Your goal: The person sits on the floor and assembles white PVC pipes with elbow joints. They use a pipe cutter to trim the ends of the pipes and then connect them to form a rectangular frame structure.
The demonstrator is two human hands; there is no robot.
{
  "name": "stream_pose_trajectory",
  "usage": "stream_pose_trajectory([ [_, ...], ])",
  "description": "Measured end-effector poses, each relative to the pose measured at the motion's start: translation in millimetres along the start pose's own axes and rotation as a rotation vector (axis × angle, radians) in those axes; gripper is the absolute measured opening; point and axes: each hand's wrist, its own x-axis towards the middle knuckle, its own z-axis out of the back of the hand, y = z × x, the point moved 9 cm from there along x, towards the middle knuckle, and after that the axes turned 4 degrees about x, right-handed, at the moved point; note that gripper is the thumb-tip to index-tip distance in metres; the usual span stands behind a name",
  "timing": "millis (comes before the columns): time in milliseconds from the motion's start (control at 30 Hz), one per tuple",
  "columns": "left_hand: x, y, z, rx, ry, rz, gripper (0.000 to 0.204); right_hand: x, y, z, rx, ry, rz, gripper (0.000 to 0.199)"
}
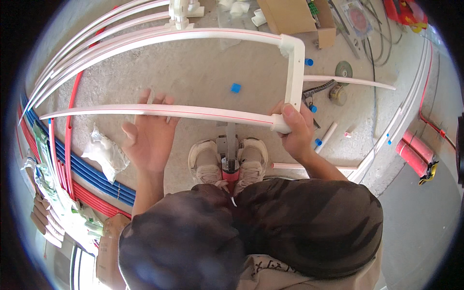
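A white plastic pipe [208, 112] with a thin red stripe runs across in front of me. Its right end goes into an elbow fitting [279, 123], from which a short upright piece [295, 72] leads to a second elbow [293, 44] and another long white pipe [212, 34]. My right hand [298, 130] is closed round the near elbow, thumb on top. Palm up, my left hand [153, 137] is open under the near pipe, fingers spread and partly hidden behind it. Between my shoes stands a metal-headed tool [229, 154] with a red body.
More white pipes [111, 29] reach off to the far left. Blue pipes [92, 174] and red pipes [94, 198] lie at left beside a plastic bag [105, 153]. A cardboard box [285, 17], blue caps [236, 88] and a grinding disc [343, 70] are ahead; red extinguishers [415, 152] lie right.
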Motion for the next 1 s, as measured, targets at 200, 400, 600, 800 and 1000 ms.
stream_pose_trajectory([
  [200, 18, -4, 7, -0.094, 0.035, 0.007, 0.021, -4, -20, -13, 0.144, 0.047, -0.254, 0.047],
  [400, 9, -13, 12, 0.157, -0.118, -0.102, 0.021, 6, -1, 3, -0.411, -0.058, 0.108, 0.065],
  [600, 23, -36, -34, 0.001, 0.034, -0.135, 0.027, -8, 63, -27, -0.683, 0.332, 0.512, 0.07],
  [800, 45, -40, -81, -0.398, 0.201, -0.019, 0.052, -6, 65, -50, -0.479, 0.423, 0.64, 0.038],
  [1000, 34, -51, -104, -0.313, 0.23, -0.097, 0.05, -19, 78, -59, -0.323, 0.406, 0.824, 0.028],
])
